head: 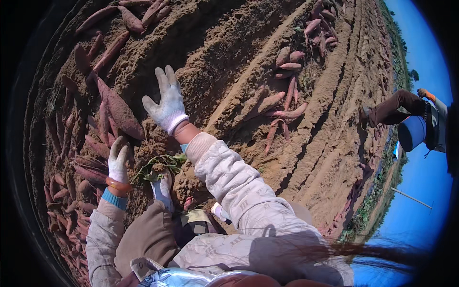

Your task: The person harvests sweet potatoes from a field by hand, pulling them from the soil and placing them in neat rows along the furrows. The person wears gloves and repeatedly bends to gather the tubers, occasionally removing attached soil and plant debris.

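Observation:
My right hand [165,97], in a soiled white work glove, is stretched out over the brown soil with its fingers spread and nothing in it. Lower left, my left hand [118,159], also gloved and with an orange bangle at the wrist, rests at the edge of a row of sweet potatoes; whether its curled fingers grip one cannot be told. Just above it lies a large sweet potato [118,107], with a slimmer sweet potato [103,123] against it. Green vine leaves [163,164] lie on the soil between my forearms, near my shoe.
More dug sweet potatoes [289,114] lie on a soil ridge to the right, with another heap [321,27] beyond. Furrows run across the field. A person [398,107] with a blue-and-white bucket [412,132] stands at the far right.

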Demonstrator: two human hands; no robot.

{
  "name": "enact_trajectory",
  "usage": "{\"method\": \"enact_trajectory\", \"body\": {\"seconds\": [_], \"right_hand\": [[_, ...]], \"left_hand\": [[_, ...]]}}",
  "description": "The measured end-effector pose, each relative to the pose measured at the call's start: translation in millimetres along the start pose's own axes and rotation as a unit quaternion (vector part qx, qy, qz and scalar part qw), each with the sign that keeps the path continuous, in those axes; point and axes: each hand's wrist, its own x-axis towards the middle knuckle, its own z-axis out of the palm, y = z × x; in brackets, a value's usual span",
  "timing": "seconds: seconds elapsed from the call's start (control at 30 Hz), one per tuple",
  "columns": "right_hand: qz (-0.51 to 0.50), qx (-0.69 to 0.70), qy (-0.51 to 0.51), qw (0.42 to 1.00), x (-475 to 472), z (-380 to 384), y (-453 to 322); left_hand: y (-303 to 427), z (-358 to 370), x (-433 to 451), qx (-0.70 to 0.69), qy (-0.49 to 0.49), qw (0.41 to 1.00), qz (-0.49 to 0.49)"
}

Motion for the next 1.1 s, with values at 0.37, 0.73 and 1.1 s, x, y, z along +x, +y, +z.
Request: {"method": "enact_trajectory", "body": {"seconds": [0.37,0.73,1.1], "right_hand": [[0.670,-0.067,0.327,0.663,-46,-127,225],[0.418,0.520,0.222,0.711,-123,-169,143],[0.187,-0.060,-0.244,0.950,11,-13,34]], "left_hand": [[-40,13,0,-0.052,-0.011,0.992,-0.117],[-48,15,12,-0.100,0.007,0.986,-0.131],[-49,16,20,-0.094,0.014,0.990,-0.108]]}}
